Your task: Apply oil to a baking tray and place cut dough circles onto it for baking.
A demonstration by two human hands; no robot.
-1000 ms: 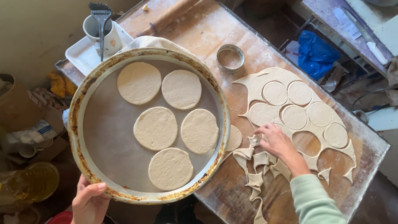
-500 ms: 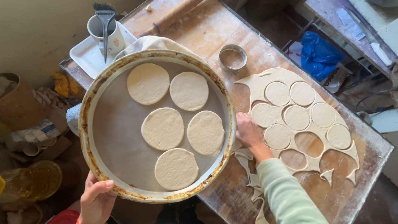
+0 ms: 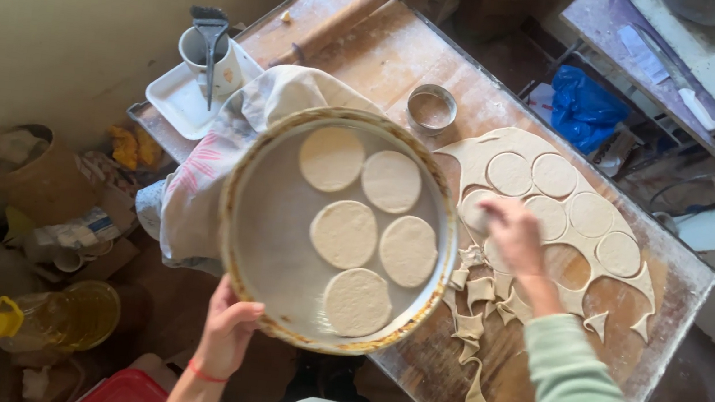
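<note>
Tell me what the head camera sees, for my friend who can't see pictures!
The left hand holds a big round tray with five flat dough circles on it, while the right hand reaches onto a rolled-out dough sheet full of cut circles on a floury wooden table. A round metal cutter and a rolling pin lie nearby.

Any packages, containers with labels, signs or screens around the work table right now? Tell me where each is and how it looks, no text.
No signs or screens.
Yellow oil bottle: floor, lower left, lying tilted, yellow cap.
Crumpled printed packet: floor left of the round tray, pale with blue.
Blue plastic bag: beyond the table, upper right, bunched.
Brown paper sack: far left, open-topped.
</note>
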